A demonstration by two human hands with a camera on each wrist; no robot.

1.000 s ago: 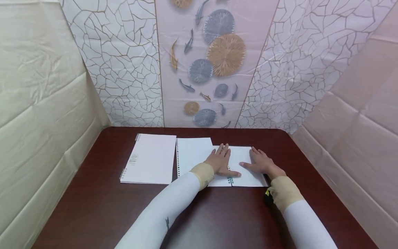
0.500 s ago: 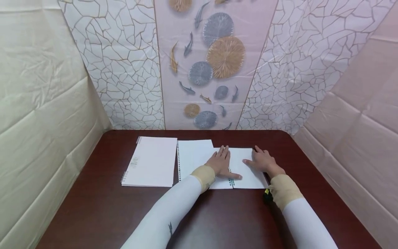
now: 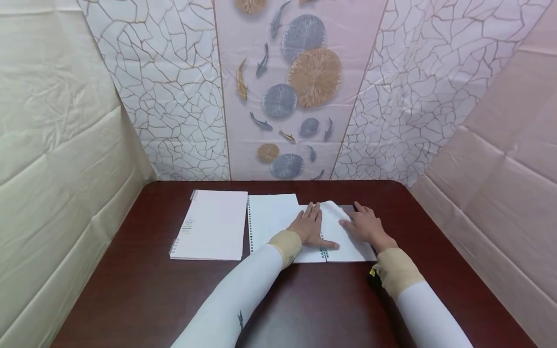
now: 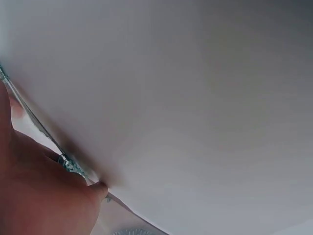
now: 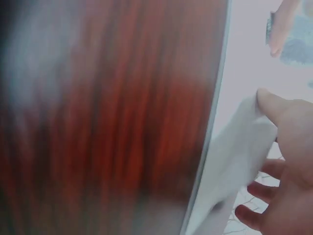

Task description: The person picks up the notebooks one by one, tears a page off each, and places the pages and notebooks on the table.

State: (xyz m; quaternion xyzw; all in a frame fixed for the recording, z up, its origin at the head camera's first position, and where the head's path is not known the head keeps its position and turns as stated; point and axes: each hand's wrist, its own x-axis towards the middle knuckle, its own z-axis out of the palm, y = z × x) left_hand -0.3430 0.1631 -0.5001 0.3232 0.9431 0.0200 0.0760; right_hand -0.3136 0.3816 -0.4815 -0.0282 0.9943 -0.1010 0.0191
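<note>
Head: notebook (image 3: 314, 254) (curled page (image 3: 334, 226) inside)

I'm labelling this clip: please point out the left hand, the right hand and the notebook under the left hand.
Left hand (image 3: 307, 230): head view, back of the hand.
Right hand (image 3: 368, 226): head view, back of the hand.
Notebook (image 3: 350, 249): head view, right page.

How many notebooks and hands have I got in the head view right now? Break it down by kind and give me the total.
Notebooks: 3 (left notebook, middle notebook, open notebook)
Hands: 2 (left hand, right hand)
Total: 5
</note>
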